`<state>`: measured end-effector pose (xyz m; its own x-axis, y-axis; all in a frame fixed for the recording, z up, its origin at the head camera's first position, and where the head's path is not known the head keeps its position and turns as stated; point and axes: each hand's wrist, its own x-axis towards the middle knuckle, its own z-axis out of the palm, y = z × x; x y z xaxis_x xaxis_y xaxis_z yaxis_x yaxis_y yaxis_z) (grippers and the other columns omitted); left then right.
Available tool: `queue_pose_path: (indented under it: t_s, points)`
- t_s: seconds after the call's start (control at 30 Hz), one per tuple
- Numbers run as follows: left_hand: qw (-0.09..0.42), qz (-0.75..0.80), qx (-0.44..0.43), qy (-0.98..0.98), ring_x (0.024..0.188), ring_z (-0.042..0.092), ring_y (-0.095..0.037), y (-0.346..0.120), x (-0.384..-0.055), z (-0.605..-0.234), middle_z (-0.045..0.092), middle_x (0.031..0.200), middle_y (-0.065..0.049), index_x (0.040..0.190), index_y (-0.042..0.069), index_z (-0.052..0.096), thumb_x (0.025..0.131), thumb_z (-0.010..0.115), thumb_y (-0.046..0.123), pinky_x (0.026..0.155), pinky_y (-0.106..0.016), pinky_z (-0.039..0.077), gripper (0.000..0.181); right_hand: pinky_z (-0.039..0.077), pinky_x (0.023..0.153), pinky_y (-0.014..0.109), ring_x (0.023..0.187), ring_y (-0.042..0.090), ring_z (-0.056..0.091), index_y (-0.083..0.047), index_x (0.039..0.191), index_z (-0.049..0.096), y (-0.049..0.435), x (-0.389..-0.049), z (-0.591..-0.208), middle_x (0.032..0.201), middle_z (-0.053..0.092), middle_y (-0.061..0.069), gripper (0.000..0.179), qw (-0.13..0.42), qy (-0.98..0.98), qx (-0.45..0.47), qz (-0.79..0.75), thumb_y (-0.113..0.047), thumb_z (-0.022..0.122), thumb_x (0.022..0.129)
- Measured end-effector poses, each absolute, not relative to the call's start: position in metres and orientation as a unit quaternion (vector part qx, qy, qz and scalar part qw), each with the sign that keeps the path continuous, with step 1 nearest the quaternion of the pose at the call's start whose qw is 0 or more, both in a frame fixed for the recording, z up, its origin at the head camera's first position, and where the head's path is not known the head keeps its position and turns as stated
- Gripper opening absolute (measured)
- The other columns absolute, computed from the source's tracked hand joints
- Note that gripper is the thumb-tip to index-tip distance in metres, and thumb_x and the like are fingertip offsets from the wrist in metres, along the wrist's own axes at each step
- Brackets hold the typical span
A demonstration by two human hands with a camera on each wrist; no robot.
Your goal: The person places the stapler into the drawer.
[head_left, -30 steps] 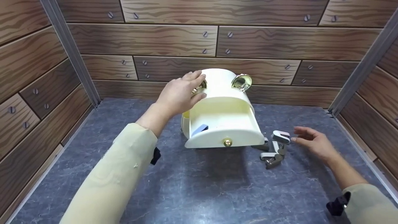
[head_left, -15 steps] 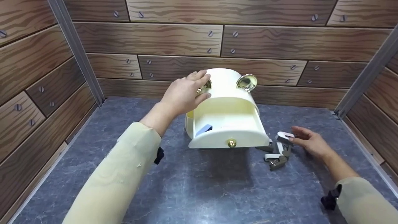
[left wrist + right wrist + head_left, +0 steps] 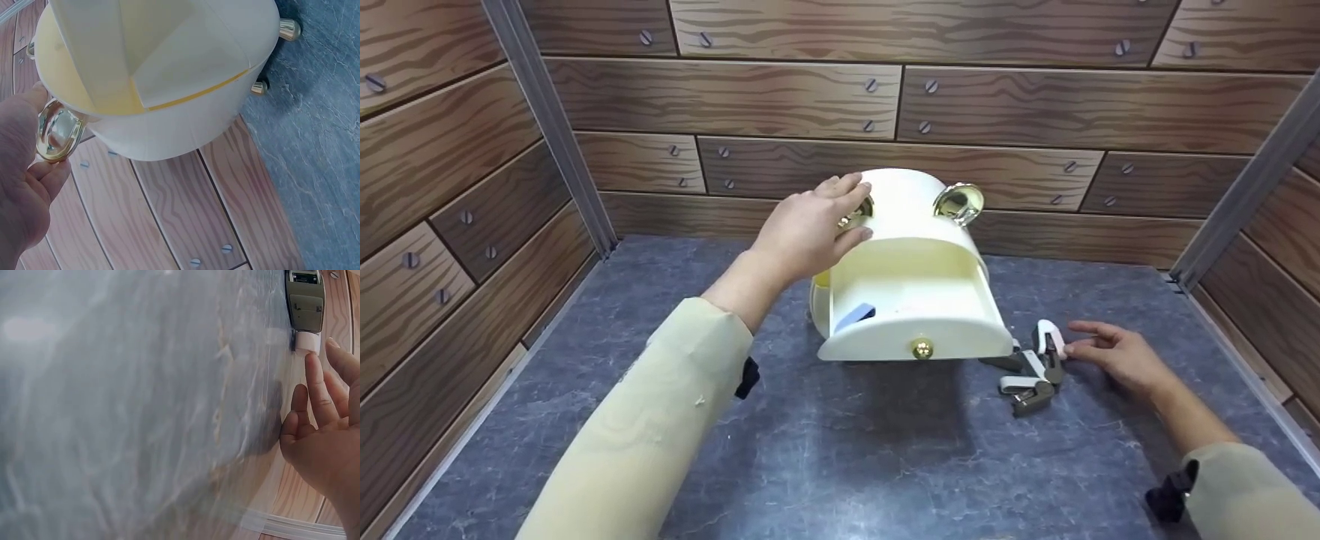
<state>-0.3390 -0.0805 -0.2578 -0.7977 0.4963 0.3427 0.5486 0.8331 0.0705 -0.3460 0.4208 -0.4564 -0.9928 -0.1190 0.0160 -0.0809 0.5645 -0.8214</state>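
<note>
On the left side, the left hand [image 3: 802, 229] rests on the top of the cream box [image 3: 911, 255], which stands in the middle of the bench [image 3: 840, 450] near the back wall [image 3: 810, 97]. Its fingers [image 3: 844, 187] are almost straight and lie around the left gold handle [image 3: 56, 130]; in the left wrist view the thumb and one finger touch this handle on both sides, but they do not really close on it. This hand is best kept flat and pressing a little downward, so that the box does not slide on its small gold feet [image 3: 288, 28]. The drawer [image 3: 915, 315] of the box is pulled out toward the person, with a gold knob [image 3: 922, 348] on its front and a small blue thing [image 3: 855, 315] inside, at its left side. To the right of the drawer, a stapler [image 3: 1035, 367] lies on the bench, just beside the drawer's corner. The right hand [image 3: 1121, 356] is next to it, with relaxed and open fingers; in the right wrist view one fingertip [image 3: 313, 363] touches the white end of the stapler, and nothing is gripped. For a good pick-up, I think the fingers must come over the stapler from both sides of its body, not only push the end, because a push could make it slip under the drawer or turn away.
</note>
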Motion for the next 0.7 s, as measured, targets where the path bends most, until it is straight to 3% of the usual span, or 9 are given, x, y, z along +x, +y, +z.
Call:
queue_pose_path:
  t_s: [0.1,0.2,0.4,0.7]
  points:
    - [0.157,-0.084,-0.277,-0.944,0.156,0.035,-0.029,-0.081,-0.339,-0.258,0.034,0.171,-0.006,0.166,0.015,0.039,0.110,0.056,0.047,0.124,-0.048,0.035,0.067,0.051,0.087,0.010,0.097,-0.009,0.063,0.014,0.153,0.042,0.419,-0.350,-0.458,0.133,0.066,0.031,0.069,0.014,0.880,-0.068,-0.469,-0.013,0.076,0.100]
    - [0.158,-0.087,-0.276,-0.944,0.156,0.035,-0.029,-0.081,-0.338,-0.258,0.034,0.171,-0.006,0.166,0.015,0.040,0.110,0.057,0.046,0.125,-0.048,0.035,0.066,0.051,0.089,0.011,0.105,-0.007,0.061,0.014,0.155,0.039,0.418,-0.354,-0.457,0.146,0.053,0.039,0.070,0.015,0.876,-0.081,-0.475,-0.012,0.075,0.100]
    - [0.160,-0.090,-0.278,-0.943,0.156,0.035,-0.029,-0.078,-0.338,-0.258,0.033,0.172,-0.006,0.166,0.015,0.040,0.110,0.057,0.046,0.125,-0.048,0.034,0.066,0.047,0.095,0.009,0.114,-0.005,0.057,0.013,0.158,0.035,0.416,-0.357,-0.455,0.155,0.042,0.038,0.074,0.039,0.864,-0.101,-0.491,-0.012,0.075,0.100]
    - [0.157,-0.092,-0.273,-0.945,0.156,0.035,-0.029,-0.081,-0.337,-0.258,0.032,0.172,-0.005,0.166,0.016,0.039,0.110,0.056,0.047,0.125,-0.049,0.034,0.066,0.047,0.094,0.009,0.113,-0.009,0.056,0.014,0.157,0.036,0.407,-0.362,-0.461,0.152,0.048,0.037,0.069,0.029,0.870,-0.121,-0.478,-0.007,0.072,0.101]
